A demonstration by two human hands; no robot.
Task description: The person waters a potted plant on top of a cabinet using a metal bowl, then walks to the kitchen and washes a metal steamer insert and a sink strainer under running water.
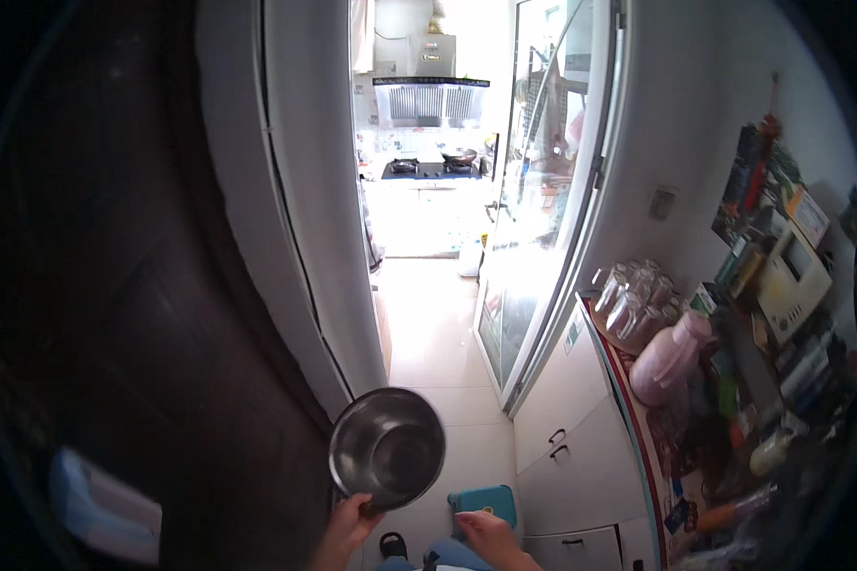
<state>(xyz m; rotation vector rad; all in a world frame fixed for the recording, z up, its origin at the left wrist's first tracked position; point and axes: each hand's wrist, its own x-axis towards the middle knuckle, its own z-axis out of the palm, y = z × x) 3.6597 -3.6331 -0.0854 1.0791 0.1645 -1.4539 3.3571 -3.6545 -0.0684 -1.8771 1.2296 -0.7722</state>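
Observation:
A metal mixing bowl (pixel 388 448) is held at its near rim by my left hand (pixel 353 527), thumb over the edge. Its hollow faces me, and nothing shows inside it. My right hand (pixel 487 537) is to the right of the bowl, apart from it, with the fingers partly curled and no object visible in them. Beneath the right hand, at floor level, is a teal plastic container or stool (pixel 491 501), partly covered by that hand.
An open glass door (pixel 535 285) stands at the kitchen doorway, with a gas stove (pixel 432 170) beyond. On the right, a white cabinet (pixel 578 421) carries glass mugs (pixel 632 300), a pink thermos jug (pixel 668 364) and clutter. A dark door (pixel 136 321) fills the left.

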